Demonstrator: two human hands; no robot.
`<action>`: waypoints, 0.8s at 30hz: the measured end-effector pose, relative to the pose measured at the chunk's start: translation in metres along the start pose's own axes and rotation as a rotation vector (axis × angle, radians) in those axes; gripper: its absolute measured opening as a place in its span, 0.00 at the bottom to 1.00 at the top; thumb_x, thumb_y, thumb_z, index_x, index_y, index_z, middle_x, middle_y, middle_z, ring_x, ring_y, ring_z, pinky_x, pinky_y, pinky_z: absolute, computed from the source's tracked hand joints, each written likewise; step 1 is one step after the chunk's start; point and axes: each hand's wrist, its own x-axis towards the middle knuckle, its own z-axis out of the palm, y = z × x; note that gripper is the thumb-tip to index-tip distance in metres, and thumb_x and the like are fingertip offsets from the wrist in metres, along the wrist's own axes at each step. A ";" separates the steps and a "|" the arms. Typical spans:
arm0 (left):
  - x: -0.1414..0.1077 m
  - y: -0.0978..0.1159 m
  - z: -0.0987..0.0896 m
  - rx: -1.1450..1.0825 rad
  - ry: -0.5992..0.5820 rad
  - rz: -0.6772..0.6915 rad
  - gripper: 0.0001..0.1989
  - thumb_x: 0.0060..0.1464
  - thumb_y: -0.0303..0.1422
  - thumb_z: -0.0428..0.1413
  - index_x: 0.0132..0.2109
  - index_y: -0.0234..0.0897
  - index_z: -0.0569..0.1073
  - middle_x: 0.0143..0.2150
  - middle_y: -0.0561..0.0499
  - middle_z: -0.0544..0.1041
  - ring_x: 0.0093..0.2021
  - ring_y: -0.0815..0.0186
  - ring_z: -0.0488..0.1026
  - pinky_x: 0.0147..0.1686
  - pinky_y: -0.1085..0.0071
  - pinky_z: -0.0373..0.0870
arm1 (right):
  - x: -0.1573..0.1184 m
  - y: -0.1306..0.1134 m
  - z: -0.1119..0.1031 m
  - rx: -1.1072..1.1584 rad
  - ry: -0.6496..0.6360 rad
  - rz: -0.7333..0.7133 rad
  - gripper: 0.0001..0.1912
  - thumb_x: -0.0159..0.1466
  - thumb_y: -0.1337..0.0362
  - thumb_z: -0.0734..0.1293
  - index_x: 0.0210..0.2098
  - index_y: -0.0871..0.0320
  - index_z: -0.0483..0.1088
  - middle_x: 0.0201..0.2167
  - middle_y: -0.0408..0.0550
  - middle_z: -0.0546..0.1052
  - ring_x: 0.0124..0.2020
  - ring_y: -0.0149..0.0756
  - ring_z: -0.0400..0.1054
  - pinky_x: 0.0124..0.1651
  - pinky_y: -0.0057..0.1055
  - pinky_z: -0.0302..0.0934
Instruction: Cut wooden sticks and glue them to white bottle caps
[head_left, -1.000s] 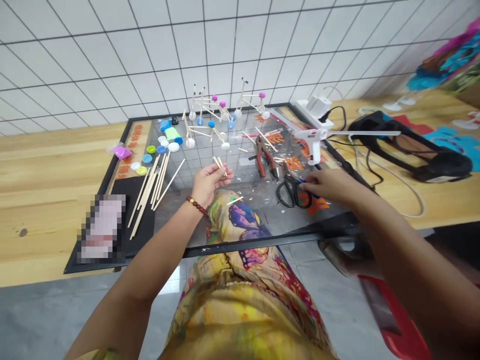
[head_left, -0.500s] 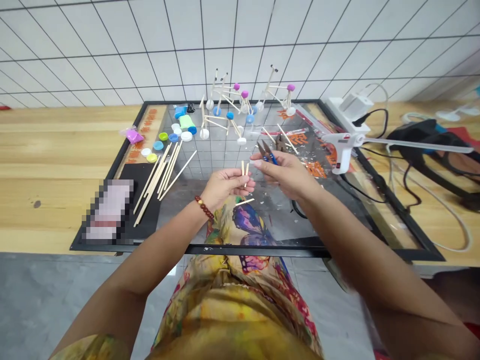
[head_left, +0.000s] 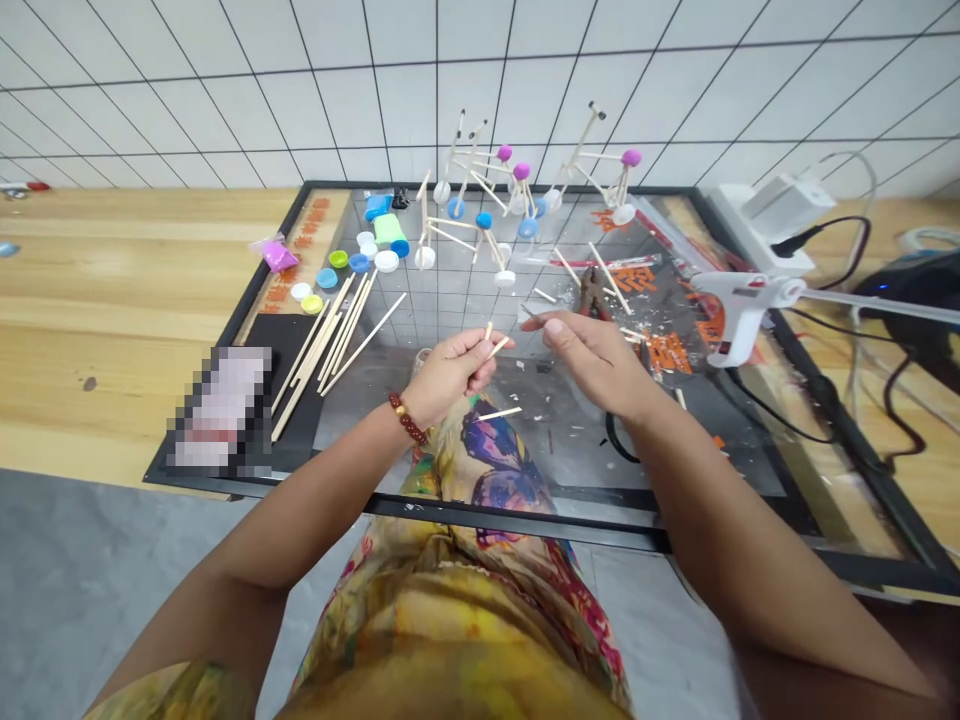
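My left hand (head_left: 454, 375) is closed around two short wooden sticks (head_left: 498, 347), which splay apart at its fingertips. To its right, my right hand (head_left: 596, 362) is closed on blue-handled snips. Only the thin grey tip of the snips (head_left: 529, 313) shows, pointing left toward the sticks; the handles are hidden behind the fingers. A gap separates the hands. A loose cut stick (head_left: 499, 413) lies on the glass tabletop just below my left hand. Behind the hands stand several small stick models with bottle-cap wheels (head_left: 505, 278).
Long wooden sticks (head_left: 330, 340) and coloured bottle caps (head_left: 338, 259) lie on the left, near a blurred-out flat object (head_left: 225, 405). Pliers (head_left: 591, 292) and stick scraps lie beyond my right hand. A white glue gun (head_left: 742, 310) with its cable stands right, beside a power strip (head_left: 772, 230).
My view has turned a little. The snips have rotated in my right hand, hiding their blue handles. In my left hand the sticks have gone from upright and side by side to splayed.
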 end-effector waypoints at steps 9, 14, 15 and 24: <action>-0.001 -0.005 -0.006 0.103 -0.111 0.143 0.22 0.55 0.52 0.64 0.34 0.34 0.76 0.20 0.59 0.56 0.21 0.74 0.50 0.24 0.73 0.46 | -0.005 -0.011 0.018 0.078 -0.138 -0.043 0.30 0.72 0.39 0.56 0.36 0.57 0.75 0.33 0.50 0.78 0.36 0.43 0.72 0.42 0.37 0.61; -0.003 -0.002 -0.007 0.172 -0.149 0.188 0.24 0.53 0.55 0.64 0.35 0.35 0.76 0.19 0.59 0.55 0.21 0.73 0.49 0.24 0.71 0.45 | -0.008 -0.012 0.021 0.146 -0.125 -0.019 0.30 0.72 0.39 0.57 0.35 0.57 0.74 0.30 0.47 0.75 0.34 0.39 0.68 0.40 0.35 0.59; -0.003 -0.001 -0.007 0.176 -0.158 0.195 0.25 0.53 0.55 0.64 0.35 0.35 0.77 0.19 0.59 0.56 0.21 0.73 0.49 0.25 0.71 0.45 | -0.009 -0.012 0.022 0.162 -0.130 -0.013 0.30 0.72 0.39 0.56 0.35 0.57 0.73 0.30 0.46 0.73 0.33 0.38 0.67 0.39 0.34 0.59; -0.002 -0.004 -0.012 0.258 -0.174 0.225 0.26 0.54 0.57 0.62 0.35 0.35 0.78 0.20 0.58 0.57 0.22 0.73 0.50 0.24 0.72 0.45 | -0.011 -0.016 0.022 -0.001 -0.164 -0.067 0.30 0.73 0.38 0.51 0.33 0.55 0.64 0.26 0.45 0.69 0.28 0.36 0.63 0.35 0.34 0.55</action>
